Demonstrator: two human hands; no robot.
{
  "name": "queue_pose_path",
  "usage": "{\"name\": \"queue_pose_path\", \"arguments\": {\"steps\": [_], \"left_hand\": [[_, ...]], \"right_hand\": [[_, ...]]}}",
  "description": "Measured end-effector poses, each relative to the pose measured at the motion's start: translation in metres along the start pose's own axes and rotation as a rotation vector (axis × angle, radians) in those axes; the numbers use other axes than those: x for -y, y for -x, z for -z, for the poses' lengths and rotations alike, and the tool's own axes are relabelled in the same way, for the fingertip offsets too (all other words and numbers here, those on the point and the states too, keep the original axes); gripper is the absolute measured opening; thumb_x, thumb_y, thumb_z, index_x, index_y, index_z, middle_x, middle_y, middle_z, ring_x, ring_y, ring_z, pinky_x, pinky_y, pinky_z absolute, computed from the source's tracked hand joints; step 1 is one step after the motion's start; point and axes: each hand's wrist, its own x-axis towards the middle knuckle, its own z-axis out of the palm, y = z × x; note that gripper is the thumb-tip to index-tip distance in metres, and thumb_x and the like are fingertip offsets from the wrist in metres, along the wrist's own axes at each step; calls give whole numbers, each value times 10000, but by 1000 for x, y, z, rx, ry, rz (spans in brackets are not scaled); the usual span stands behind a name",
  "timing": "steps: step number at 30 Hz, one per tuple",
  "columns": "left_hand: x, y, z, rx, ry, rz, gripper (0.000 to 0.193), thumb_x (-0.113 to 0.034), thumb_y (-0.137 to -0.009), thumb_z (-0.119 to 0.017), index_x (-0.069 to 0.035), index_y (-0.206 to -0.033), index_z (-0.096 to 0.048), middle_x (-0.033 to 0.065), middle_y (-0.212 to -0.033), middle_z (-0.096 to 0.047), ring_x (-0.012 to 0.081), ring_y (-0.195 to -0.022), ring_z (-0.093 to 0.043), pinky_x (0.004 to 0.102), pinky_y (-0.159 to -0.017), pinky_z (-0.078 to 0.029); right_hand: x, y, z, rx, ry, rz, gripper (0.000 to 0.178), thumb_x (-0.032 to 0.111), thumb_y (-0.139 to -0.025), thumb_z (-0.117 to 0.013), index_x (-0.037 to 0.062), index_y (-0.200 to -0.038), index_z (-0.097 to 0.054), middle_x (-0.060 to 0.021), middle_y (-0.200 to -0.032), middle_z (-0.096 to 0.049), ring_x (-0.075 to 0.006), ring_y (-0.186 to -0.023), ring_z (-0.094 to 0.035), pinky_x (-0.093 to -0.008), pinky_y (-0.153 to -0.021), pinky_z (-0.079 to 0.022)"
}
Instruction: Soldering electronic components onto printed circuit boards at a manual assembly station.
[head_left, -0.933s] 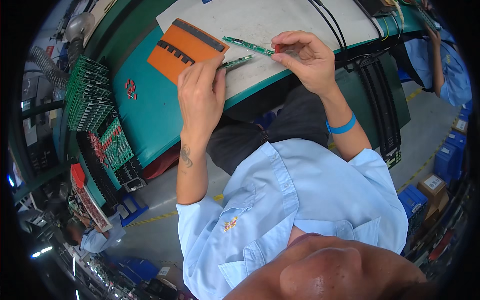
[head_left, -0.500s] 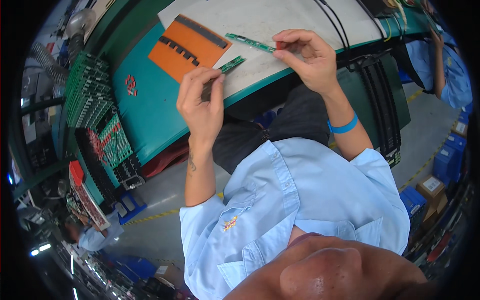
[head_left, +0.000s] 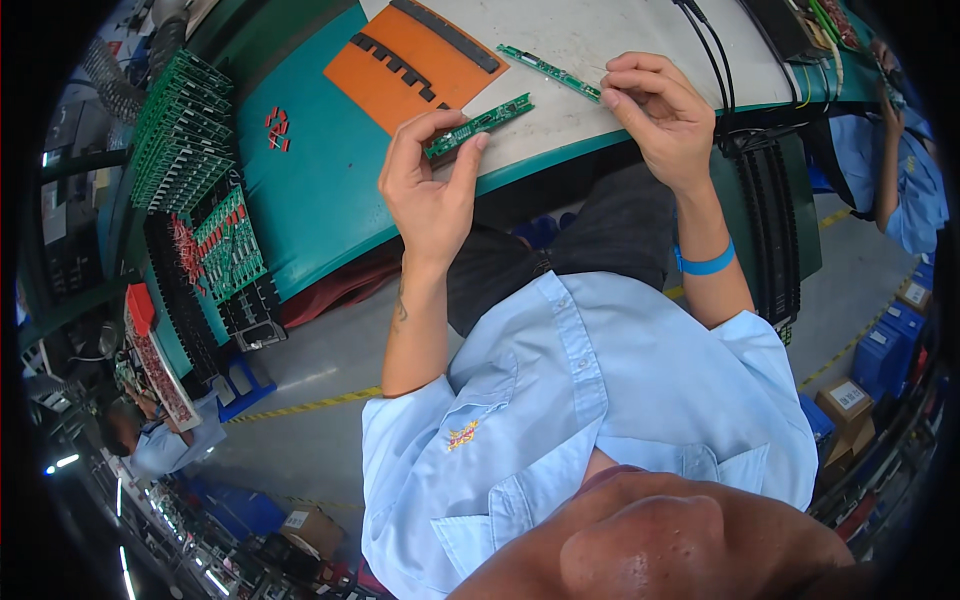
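Note:
My left hand pinches a green circuit board strip between thumb and fingers, its component side facing up. Beyond it and to the right, a second green circuit board strip slants over the white sheet. The near end of that strip meets the fingertips of my right hand. These fingers are pinched together, and thin pale leads stick out at their tips; the body of the small part is hidden. An orange mat with black notched strips lies behind my left hand.
Small red parts lie on the green tabletop. At the left stand stacked green boards and a rack holding boards with red parts. Black cables cross the white sheet. Another person is at the far right.
The board in my left hand has turned to show more of its face. The red part seen in my right fingers is now hidden. The whole view has shifted slightly.

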Motion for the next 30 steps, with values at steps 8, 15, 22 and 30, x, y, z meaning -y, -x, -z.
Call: {"name": "queue_pose_path", "arguments": {"steps": [8, 15, 22, 30], "left_hand": [[-3, 0, 8, -56, 319, 94, 285, 73, -827, -745, 26, -1081, -623, 118, -1073, -653, 184, -924, -643, 281, -852, -543], [-5, 0, 12, -63, 334, 109, 256, 72, -843, -737, 29, -1065, -619, 127, -1058, -648, 178, -914, -651, 257, -811, -550], [-4, 1, 14, -21, 338, 179, 199, 36, -879, -720, 34, -1048, -614, 130, -947, -665, 176, -791, -689, 243, -704, -570], [-6, 2, 20, -25, 431, 248, 168, 12, -895, -714, 38, -1024, -610, 137, -877, -670, 184, -703, -704, 235, -634, -579]], "right_hand": [[18, -6, -16, -55, -96, -38, 164, -91, -840, -691, -25, -991, -691, -120, -1109, -668, -192, -930, -644, -244, -818, -546], [40, 8, -48, 127, -108, 49, 224, -126, -823, -673, -19, -1020, -662, -136, -1101, -654, -199, -940, -640, -270, -839, -549], [47, 10, -65, 36, -164, -7, 228, -70, -793, -729, 5, -1003, -683, -100, -1051, -689, -187, -866, -654, -255, -789, -549], [36, -2, -72, -13, 18, 136, 237, -57, -780, -741, 15, -996, -673, -91, -1048, -691, -203, -886, -655, -275, -812, -547]]}}
